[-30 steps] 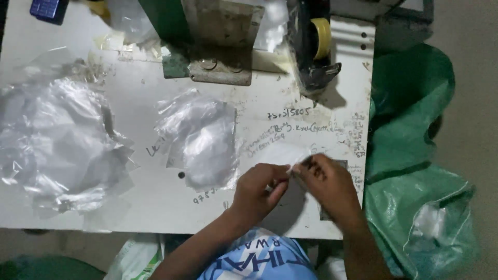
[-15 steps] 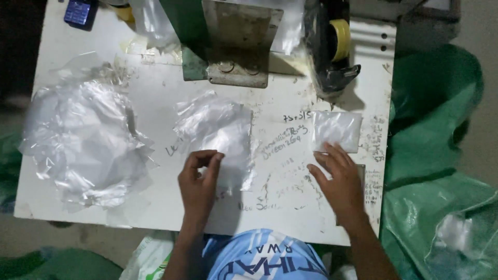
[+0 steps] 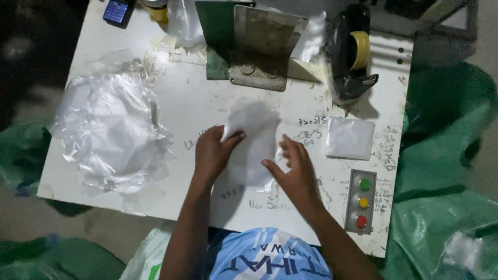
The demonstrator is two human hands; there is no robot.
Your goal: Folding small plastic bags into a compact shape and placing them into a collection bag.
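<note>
Two hands are down on the white table (image 3: 197, 103), both working the same clear plastic bag (image 3: 254, 142) that lies flat between them. Left hand (image 3: 213, 153) sits at the bag's left edge, fingers (image 3: 232, 137) curled and closed onto the plastic, thumb tucked under, so it has a pinch on that edge. Right hand (image 3: 294, 168) comes in from the lower right, its fingers (image 3: 287, 143) spread and loose, the thumb pointing left across the bag's lower part; fingertips press on the bag's right edge, nothing gripped there, just flat contact.

The bag itself is pale and see-through, the scribbled tabletop showing faintly through it, and it reaches from just above the left fingertips down past the right thumb.

Off beyond the right fingertips, near but apart, lies a small folded white packet (image 3: 350, 137), square and flat. Below that, just outside the right wrist, a grey button box (image 3: 360, 199) with green, yellow and red buttons in a column. Up past the fingertips of both hands stands a metal bracket (image 3: 259, 49) against a green plate, and to its right a black tape dispenser (image 3: 348, 54) with a yellow roll.

Well out beyond the left hand's knuckles, a big loose heap of clear plastic bags (image 3: 111, 132) spreads over the table's left side. Far corner beyond that, a blue phone (image 3: 118, 10) rests at the table's edge. Green sacking (image 3: 446, 155) piles up off the table, outside the right arm
</note>
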